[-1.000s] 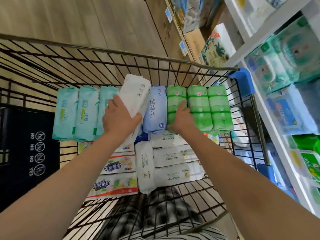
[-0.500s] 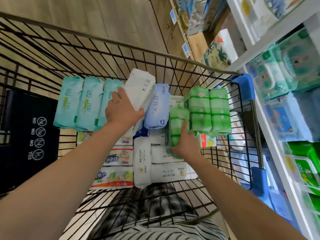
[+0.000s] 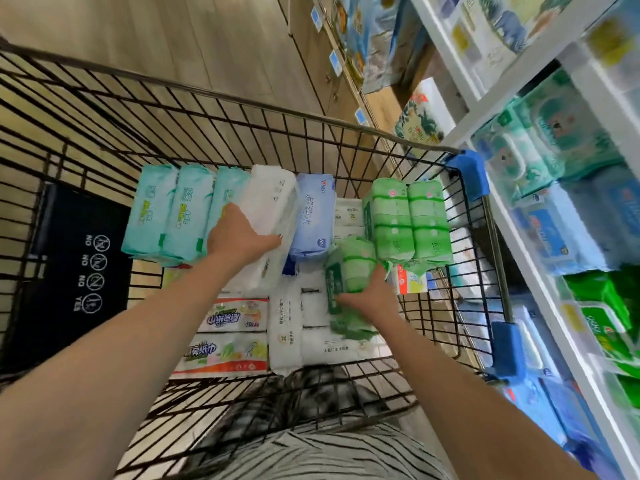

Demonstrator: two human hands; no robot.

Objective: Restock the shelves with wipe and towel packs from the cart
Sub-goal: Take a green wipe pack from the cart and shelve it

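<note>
The green pack (image 3: pixel 351 271) lies tilted mid-cart (image 3: pixel 242 102), just near of two matching packs. It looks soft, light and slick-wrapped, so it is best pinched across its narrow sides. The right hand (image 3: pixel 372 299) holds its near end, fingers curled round it. The left hand (image 3: pixel 239 237) seems to clasp the white pack (image 3: pixel 273 209).

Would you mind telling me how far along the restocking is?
The shelves already hold stock. In hand: the right hand grips a green pack, the left hand grips a white pack. Left: teal packs, a blue pack and more sit in the cart.
</note>
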